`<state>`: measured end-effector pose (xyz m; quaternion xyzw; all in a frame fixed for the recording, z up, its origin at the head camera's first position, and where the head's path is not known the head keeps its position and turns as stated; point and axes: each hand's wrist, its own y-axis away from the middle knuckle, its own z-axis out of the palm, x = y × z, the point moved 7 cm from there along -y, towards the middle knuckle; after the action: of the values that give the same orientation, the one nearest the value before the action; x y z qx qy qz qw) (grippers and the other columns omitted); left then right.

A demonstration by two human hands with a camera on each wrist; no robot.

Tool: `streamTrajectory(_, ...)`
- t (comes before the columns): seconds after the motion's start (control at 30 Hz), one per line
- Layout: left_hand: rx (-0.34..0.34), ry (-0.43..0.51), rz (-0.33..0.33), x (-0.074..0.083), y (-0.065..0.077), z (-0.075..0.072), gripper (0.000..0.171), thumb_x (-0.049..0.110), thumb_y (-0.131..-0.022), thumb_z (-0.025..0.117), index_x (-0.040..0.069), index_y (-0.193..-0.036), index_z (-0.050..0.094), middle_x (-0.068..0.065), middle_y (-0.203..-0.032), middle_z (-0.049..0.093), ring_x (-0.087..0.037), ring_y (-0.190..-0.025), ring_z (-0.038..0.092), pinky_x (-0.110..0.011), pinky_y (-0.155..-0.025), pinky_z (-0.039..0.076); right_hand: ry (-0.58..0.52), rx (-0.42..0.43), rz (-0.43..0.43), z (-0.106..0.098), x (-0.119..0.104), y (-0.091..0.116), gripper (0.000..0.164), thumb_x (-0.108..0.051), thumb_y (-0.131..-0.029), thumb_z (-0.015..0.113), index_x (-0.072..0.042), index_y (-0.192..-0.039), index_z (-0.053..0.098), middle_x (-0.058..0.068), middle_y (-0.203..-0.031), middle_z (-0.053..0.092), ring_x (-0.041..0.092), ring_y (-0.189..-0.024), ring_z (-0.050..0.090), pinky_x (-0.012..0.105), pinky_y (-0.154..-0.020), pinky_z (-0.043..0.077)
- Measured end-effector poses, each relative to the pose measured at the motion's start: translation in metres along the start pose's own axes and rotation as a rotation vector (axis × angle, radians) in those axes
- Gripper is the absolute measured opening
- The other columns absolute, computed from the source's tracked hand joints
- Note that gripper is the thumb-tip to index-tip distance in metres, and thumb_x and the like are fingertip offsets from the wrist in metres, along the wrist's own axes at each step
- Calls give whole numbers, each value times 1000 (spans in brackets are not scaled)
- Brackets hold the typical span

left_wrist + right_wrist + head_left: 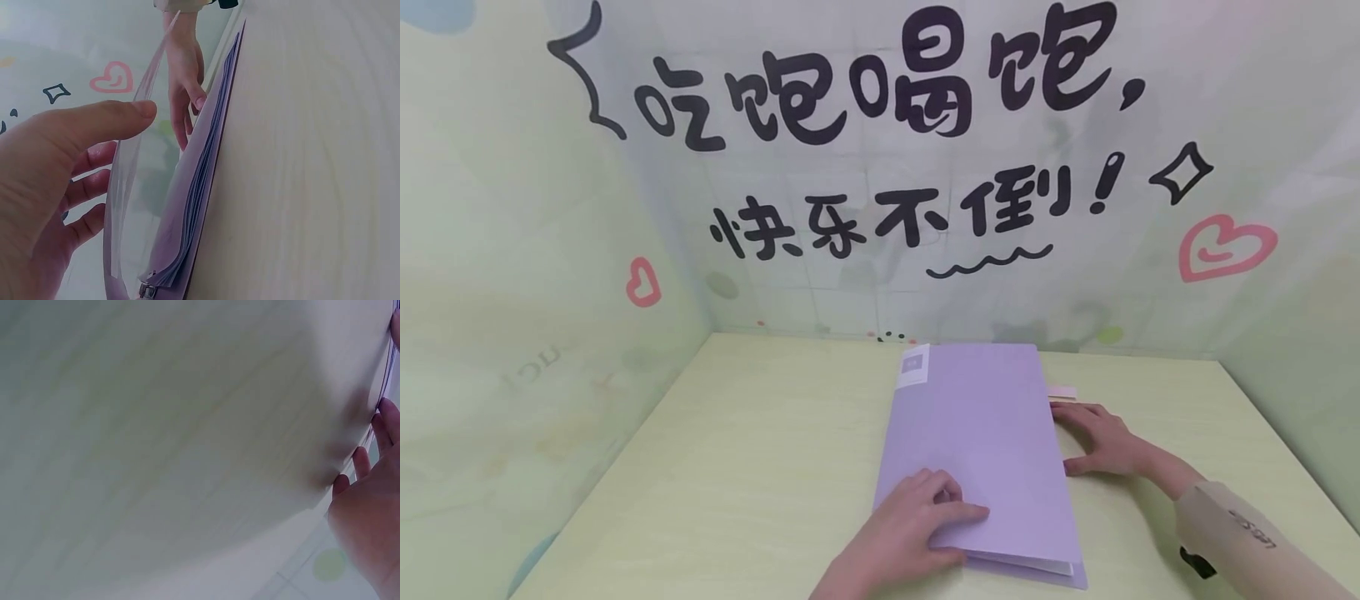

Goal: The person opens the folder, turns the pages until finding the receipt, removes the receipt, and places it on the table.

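A purple folder with a white label at its upper left corner lies on the table. Its front cover bows up from the sheets, leaving a gap at the near end, and a metal clip shows inside by the spine. My left hand rests fingertips on the cover near its lower left; the thumb lies across the near edge. At the folder's right side, my right hand touches the edge with thumb and fingers spread; the right wrist view shows several fingertips along that edge.
A small pink strip sticks out beside the folder's right edge. The pale wood-grain table extends to both sides. Printed cloth walls with black characters and pink hearts stand behind and at the sides.
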<state>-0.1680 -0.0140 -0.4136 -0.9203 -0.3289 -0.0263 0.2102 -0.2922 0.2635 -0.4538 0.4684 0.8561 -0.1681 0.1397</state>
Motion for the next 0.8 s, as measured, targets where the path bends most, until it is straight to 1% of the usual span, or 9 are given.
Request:
streamTrajectory(0.2, 54, 19, 21, 0, 3, -7, 43, 38, -78, 81, 36, -120, 70, 15, -107, 56, -3, -99, 50, -15, -90, 43, -1, -2, -6, 0, 0, 0, 86, -41, -70, 84, -4, -140, 49, 19, -147, 48, 50, -126, 41, 71, -91, 36)
streamTrajectory(0.37, 100, 53, 16, -2, 6, -15, 43, 33, -76, 83, 34, -117, 72, 14, -107, 57, -2, -102, 52, -14, -92, 45, 14, -1, -26, 0, -1, 1, 85, -42, -71, 83, -4, -139, 49, 19, -146, 49, 50, -125, 42, 71, -90, 37)
streamTrajectory(0.53, 179, 86, 26, -5, 11, -28, 43, 26, -74, 85, 32, -115, 73, 13, -107, 58, -2, -101, 55, -10, -89, 45, 35, 12, -58, -2, -3, 0, 85, -43, -71, 82, -4, -139, 48, 19, -145, 49, 51, -124, 44, 70, -88, 39)
streamTrajectory(0.6, 203, 98, 25, -6, 13, -33, 43, 24, -74, 85, 32, -115, 72, 13, -107, 58, -3, -100, 55, -9, -88, 45, 36, 17, -59, -2, -4, 0, 85, -44, -72, 82, -6, -140, 48, 18, -146, 49, 51, -124, 44, 70, -88, 39)
streamTrajectory(0.8, 243, 144, -6, -11, 19, -46, 47, 18, -74, 84, 30, -117, 71, 13, -108, 60, -3, -99, 59, -9, -86, 46, 21, 9, -41, 0, -4, 1, 84, -47, -74, 81, -8, -140, 48, 19, -147, 48, 51, -123, 44, 70, -88, 38)
